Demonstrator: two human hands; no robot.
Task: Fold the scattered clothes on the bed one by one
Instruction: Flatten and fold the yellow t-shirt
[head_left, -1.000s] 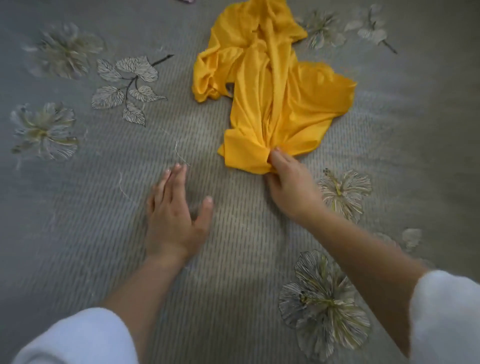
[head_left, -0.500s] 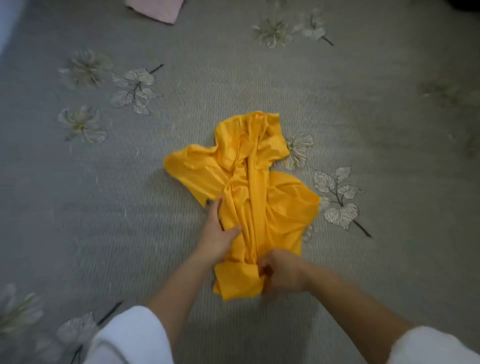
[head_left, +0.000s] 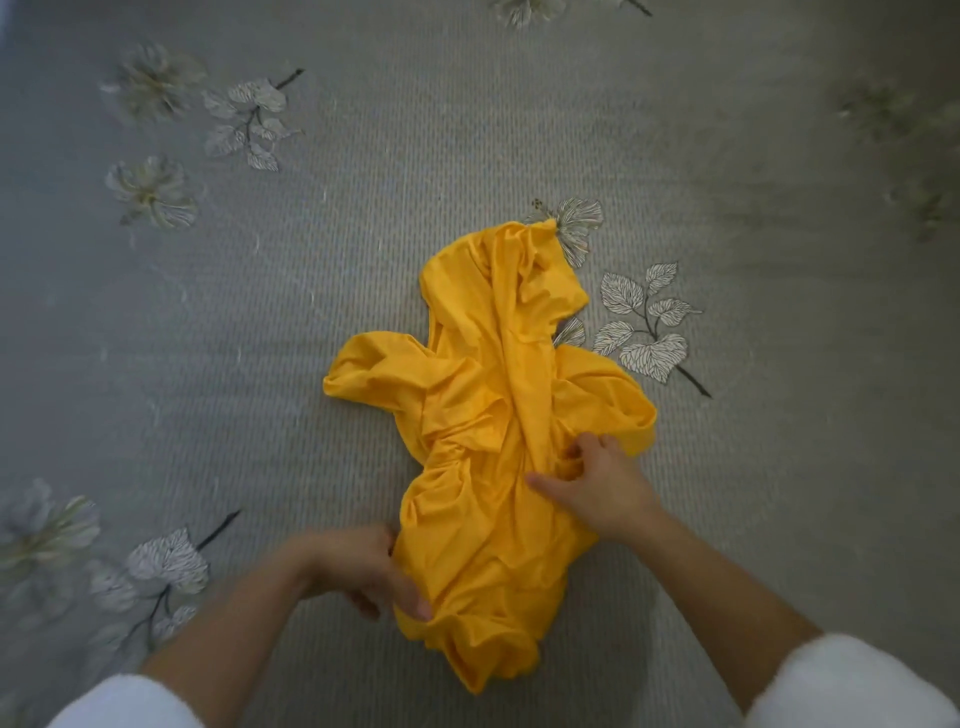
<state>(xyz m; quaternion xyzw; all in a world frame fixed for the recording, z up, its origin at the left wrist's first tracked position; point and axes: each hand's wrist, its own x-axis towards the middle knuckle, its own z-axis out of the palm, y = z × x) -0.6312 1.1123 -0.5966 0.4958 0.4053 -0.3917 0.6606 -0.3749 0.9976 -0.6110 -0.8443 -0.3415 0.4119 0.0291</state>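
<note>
A crumpled yellow garment (head_left: 483, 415) lies bunched in the middle of the grey bedspread (head_left: 727, 208). My left hand (head_left: 363, 571) is at its lower left edge, fingers curled on the fabric near the hem. Higher up on the right side, my right hand (head_left: 597, 483) pinches a fold, with the thumb stretched out to the left across the cloth. Both white sleeves show at the bottom corners.
The bedspread carries printed flowers and leaves, with a leaf sprig (head_left: 649, 327) just right of the garment and flowers (head_left: 150, 192) at the far left. No other clothes are in view.
The garment has been pulled closer to me. My left hand moved from its middle down to the lower left edge, and my right hand moved up from the hem to the right side.
</note>
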